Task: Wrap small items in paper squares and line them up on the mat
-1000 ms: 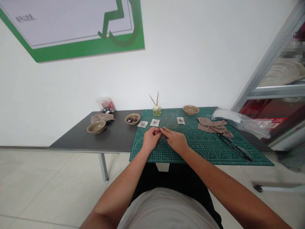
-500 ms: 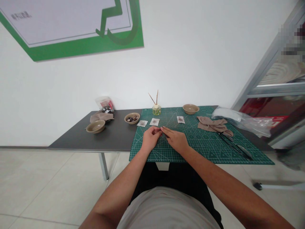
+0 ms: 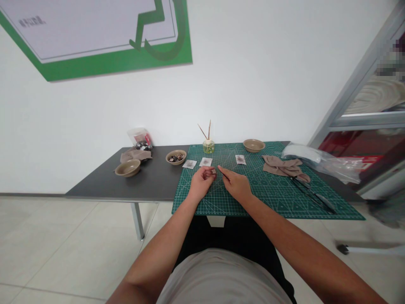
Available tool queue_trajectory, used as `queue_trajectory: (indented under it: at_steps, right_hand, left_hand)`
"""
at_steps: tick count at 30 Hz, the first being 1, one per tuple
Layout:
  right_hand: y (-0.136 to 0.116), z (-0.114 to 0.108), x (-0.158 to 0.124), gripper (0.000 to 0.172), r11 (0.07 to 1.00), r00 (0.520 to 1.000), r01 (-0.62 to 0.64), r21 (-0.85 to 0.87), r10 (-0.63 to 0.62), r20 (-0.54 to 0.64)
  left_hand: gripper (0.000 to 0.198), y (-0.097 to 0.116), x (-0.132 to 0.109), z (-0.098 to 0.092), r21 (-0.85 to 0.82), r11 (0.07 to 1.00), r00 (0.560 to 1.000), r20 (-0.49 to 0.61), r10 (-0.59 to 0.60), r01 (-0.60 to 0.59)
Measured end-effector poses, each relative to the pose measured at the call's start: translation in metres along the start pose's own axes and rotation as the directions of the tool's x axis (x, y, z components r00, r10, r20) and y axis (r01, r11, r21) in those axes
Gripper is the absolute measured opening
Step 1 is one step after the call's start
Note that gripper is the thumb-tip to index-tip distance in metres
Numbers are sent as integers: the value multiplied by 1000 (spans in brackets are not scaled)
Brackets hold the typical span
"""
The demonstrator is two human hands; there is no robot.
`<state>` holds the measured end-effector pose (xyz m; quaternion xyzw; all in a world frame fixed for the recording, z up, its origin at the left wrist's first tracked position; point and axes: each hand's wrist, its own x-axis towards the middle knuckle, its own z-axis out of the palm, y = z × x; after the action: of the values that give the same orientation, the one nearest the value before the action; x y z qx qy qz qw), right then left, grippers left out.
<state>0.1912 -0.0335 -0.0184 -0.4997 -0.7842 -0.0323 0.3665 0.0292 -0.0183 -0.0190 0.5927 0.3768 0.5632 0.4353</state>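
Observation:
Over the green cutting mat, my left hand is closed, pinching a small pale brown piece at its fingertips. Too little of that piece shows to tell its kind. My right hand is a short gap to the right, its fingers pressed together and pointing toward the left hand. Whatever its fingertips hold, if anything, is hidden. Just beyond the hands lie small white printed squares: one at the left, one in the middle and one at the right.
A bowl of dark and pale small pieces stands left of the reed diffuser. Other bowls sit at the back and left. A brown cloth, dark-handled tool and plastic bag lie right. A clear container stands far left.
My fingertips were together and are now apart. The right hand has shifted slightly right, and the small piece in the left fingertips has come into view.

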Motion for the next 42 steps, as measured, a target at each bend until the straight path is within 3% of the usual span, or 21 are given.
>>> queue_trajectory:
  at_steps: [3,9,16,21,26,30,34,39,42]
  right_hand:
    - [0,0,-1,45,1000,1000,21,13,-21,-8]
    - [-2,0,-2,46,989,989,144,-33,-143,31]
    - [-5,-3,-1,53,970,968,230,-85,-218,128]
    - [0,2,-2,52,982,983,178,-69,-174,61]
    - [1,2,-3,48,963,963,266,-48,-262,67]
    - [-1,-1,-3,53,975,976,215,-58,-212,45]
    - [-3,-2,-3,53,968,967,249,-36,-247,57]
    - [-3,-2,-3,54,988,988,154,-21,-154,34]
    - [-5,-3,-3,53,981,981,187,-42,-184,61]
  left_hand:
    - [24,-2,0,-1,-20,998,998,25,-52,52]
    - [12,8,-4,-2,266,962,998,-9,-54,55]
    - [10,14,-8,-1,384,922,998,-52,-30,48]
    - [14,12,-8,-2,292,952,994,-83,-69,90]
    - [14,12,-9,-2,328,944,998,-67,-12,34]
    - [15,11,-9,-2,236,970,997,-73,-40,57]
    - [15,12,-9,-1,229,972,996,-81,-31,49]
    - [19,10,-8,0,97,992,993,-97,-72,82]
    - [18,6,-7,0,110,993,995,-89,-41,51]
